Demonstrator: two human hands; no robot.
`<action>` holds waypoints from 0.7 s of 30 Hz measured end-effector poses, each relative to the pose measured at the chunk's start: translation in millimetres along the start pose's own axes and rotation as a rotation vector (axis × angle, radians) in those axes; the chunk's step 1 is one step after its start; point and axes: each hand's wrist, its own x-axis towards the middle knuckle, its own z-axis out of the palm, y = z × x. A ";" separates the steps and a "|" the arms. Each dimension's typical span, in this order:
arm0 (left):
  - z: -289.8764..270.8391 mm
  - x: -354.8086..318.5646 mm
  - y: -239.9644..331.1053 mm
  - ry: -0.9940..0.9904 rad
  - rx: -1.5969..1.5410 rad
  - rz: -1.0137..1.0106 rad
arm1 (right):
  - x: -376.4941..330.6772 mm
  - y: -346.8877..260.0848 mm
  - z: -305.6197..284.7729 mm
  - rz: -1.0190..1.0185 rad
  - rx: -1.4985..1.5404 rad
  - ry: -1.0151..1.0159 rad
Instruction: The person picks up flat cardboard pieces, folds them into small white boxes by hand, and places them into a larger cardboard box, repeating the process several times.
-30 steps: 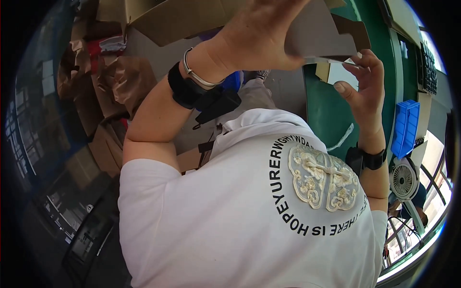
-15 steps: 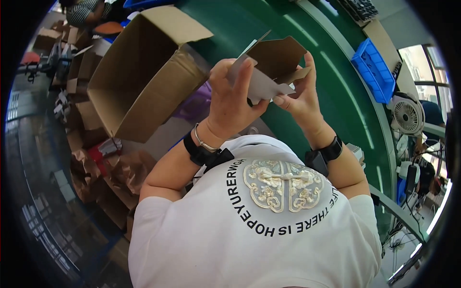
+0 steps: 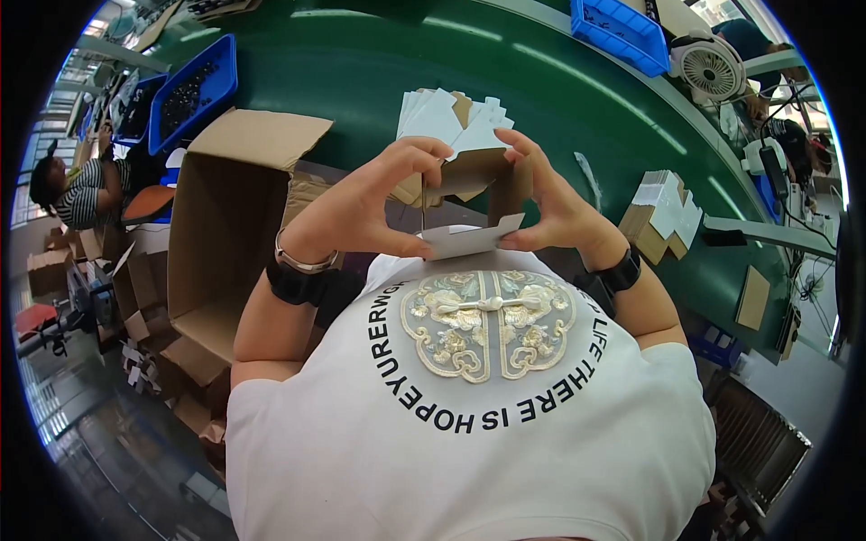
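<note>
A small carton, white outside and brown inside, is held in front of my chest with its open side and flaps showing. My left hand curls round its left side, thumb at the lower white flap and fingers at the upper edge. On the opposite side, my right hand grips it the same way, with its thumb by the flap's right end. Just beyond the hands, a pile of flat white-and-brown carton blanks lies on the green table.
A large open cardboard box stands to my left. More stacked blanks sit on the right. Blue trays with small dark parts, another blue bin and a fan stand farther off. A seated person is at far left.
The view has swung, bringing the blanks into sight. The carton has come down nearer my chest and turned, its flap now facing me; both hands still hold it.
</note>
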 end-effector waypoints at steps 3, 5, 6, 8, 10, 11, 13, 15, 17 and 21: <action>8.0 -1.8 -14.7 0.040 -0.140 -0.065 | -2.4 -1.8 3.7 0.046 -0.005 0.027; 20.7 -0.9 -22.0 0.160 -0.251 -0.160 | -7.4 2.5 6.5 0.221 0.105 0.066; 23.7 1.9 -24.0 0.149 -0.259 -0.157 | -8.8 4.1 7.9 0.307 0.160 0.083; 30.0 8.7 -18.4 0.168 -0.077 -0.240 | -8.8 4.6 14.3 0.347 0.171 0.119; 37.7 14.6 -16.9 0.178 0.007 -0.281 | -7.1 4.1 19.9 0.410 0.187 0.171; 41.3 19.2 -17.9 0.125 0.141 -0.274 | -7.6 2.6 21.8 0.417 0.186 0.170; 40.3 23.5 -18.8 0.022 0.414 -0.257 | -4.0 -4.0 26.6 0.332 0.070 0.120; 36.4 18.9 -15.5 0.046 0.383 -0.229 | -1.0 -6.1 27.6 0.288 0.014 0.086; 34.7 19.3 -13.0 0.094 0.326 -0.164 | -2.9 -0.1 16.9 0.329 0.406 0.184; 16.9 11.7 -10.1 -0.062 -0.488 -0.115 | -2.8 17.2 19.5 0.292 0.533 0.174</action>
